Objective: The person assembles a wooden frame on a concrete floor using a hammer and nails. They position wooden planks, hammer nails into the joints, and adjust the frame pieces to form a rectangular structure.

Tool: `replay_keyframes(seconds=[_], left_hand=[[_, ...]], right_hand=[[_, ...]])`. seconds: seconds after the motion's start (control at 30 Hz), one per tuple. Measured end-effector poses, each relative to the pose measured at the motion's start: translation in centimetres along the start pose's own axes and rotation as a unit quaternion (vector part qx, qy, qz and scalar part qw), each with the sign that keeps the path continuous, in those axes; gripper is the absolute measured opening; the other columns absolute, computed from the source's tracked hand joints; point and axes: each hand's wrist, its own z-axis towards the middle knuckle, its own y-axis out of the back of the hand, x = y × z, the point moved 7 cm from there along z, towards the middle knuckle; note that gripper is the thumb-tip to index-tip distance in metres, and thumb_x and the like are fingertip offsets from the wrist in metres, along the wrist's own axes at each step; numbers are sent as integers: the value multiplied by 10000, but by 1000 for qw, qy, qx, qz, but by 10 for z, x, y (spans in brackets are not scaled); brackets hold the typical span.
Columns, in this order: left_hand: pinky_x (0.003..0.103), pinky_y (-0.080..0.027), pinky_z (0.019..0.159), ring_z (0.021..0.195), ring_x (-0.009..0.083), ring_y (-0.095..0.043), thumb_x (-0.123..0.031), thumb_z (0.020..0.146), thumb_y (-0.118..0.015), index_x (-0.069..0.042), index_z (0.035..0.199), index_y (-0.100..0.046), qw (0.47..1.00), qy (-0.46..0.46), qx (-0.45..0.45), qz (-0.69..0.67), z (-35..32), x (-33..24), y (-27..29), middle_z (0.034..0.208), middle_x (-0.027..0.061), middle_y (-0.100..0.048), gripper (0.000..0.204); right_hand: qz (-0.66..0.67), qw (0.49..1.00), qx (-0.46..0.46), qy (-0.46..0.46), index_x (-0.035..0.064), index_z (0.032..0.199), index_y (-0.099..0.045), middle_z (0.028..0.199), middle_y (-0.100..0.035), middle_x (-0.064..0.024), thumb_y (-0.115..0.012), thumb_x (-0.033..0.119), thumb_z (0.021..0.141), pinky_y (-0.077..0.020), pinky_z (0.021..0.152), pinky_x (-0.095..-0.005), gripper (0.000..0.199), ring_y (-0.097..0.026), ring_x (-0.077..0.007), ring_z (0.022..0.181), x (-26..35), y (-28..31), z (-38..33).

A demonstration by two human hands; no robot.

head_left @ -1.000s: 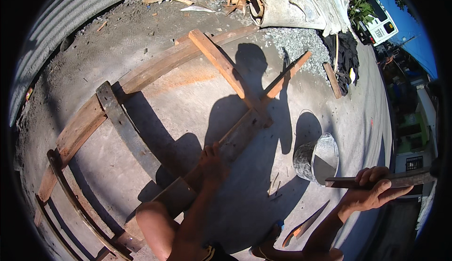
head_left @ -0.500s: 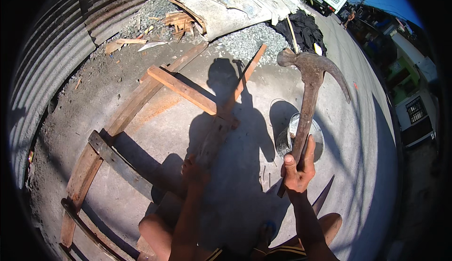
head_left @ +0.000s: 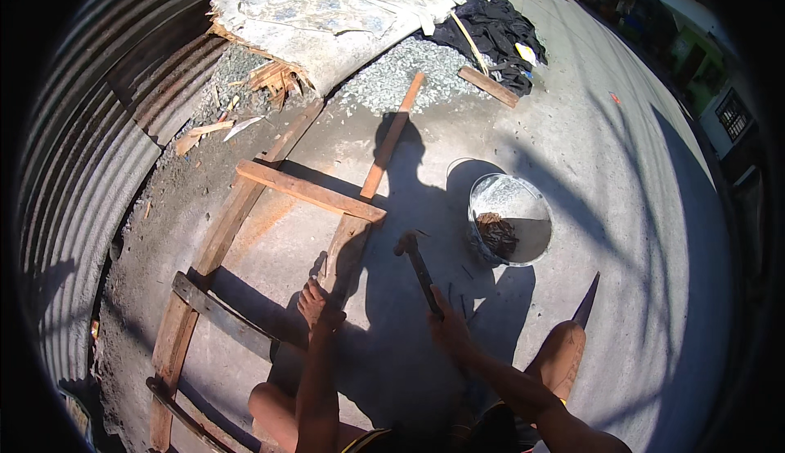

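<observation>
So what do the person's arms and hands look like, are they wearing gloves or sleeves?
No gloves and no sleeves. Both forearms are bare right up to the lower edge of the picture, long and lean. The left hand and right hand are bare too, with no watch, ring or band that shows. Both lie partly in the person's own shadow, so finer marks cannot be told.

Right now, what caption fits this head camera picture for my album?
Left hand steadies a wooden frame on concrete while the right hand holds a hammer beside a metal bucket.
</observation>
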Motion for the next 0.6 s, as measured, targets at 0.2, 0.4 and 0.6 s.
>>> replay_keyframes(seconds=[0.2,0.4,0.6], left_hand=[[504,-373,1084,1268,406,-427,-354,445,-962,-11,1531,-147,997,-8,70,-38,1,-15,14,1349,202,-425,1400],[531,-351,1094,1283,415,-416,-399,426,-981,12,1533,-148,994,-4,52,-100,-1,-13,15,1365,225,-422,1445],[602,-230,1147,1417,443,-269,-416,428,-981,1,1542,-98,996,-35,4,-81,-10,-11,21,1505,244,-297,1481]], right_hand=[[145,954,-217,146,34,1534,-309,1012,-713,-142,-670,136,926,-514,717,-287,714,-662,-139,839,150,193,70],[499,754,-287,316,171,1557,-46,672,-498,-30,-558,129,1006,-416,436,-261,753,-439,-86,472,258,258,151],[-207,956,170,116,245,1579,-201,740,-638,-240,-647,111,916,-509,549,-468,810,-653,-402,627,112,-9,98]])
